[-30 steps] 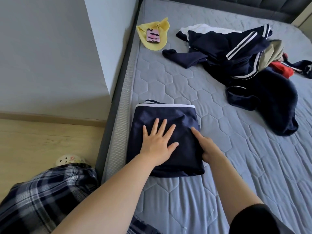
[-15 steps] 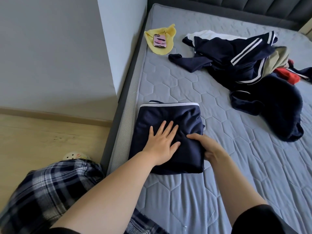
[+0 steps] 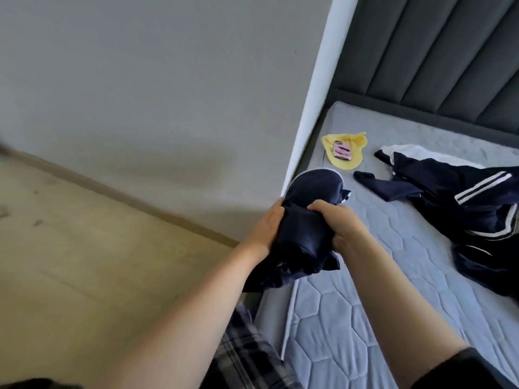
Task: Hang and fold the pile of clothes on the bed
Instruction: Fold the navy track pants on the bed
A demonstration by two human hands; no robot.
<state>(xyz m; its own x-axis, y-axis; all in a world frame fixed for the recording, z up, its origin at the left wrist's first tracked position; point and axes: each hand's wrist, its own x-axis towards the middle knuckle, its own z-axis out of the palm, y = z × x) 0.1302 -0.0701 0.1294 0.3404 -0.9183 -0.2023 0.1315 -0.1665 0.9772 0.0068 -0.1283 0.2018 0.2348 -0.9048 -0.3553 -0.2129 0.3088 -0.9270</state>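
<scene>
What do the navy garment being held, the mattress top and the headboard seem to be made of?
Garment: thin, smooth cloth, faintly sheeny, likely synthetic sportswear; it bunches in soft folds. Mattress: matte grey quilted textile, stitched in hexagons. Headboard: dark grey padded upholstery in vertical channels; fabric or faux leather, cannot tell.

The navy garment (image 3: 306, 220) is held up off the bed (image 3: 365, 290) as a thick, bunched bundle. The left hand (image 3: 266, 228) and the right hand (image 3: 339, 220) grip it at opposite sides. A thin white edge shows at its far end, perhaps a trim, though blur hides the detail. The pile of clothes (image 3: 463, 197), mostly navy with white stripes, lies crumpled on the bed's right side, apart from the bundle.
</scene>
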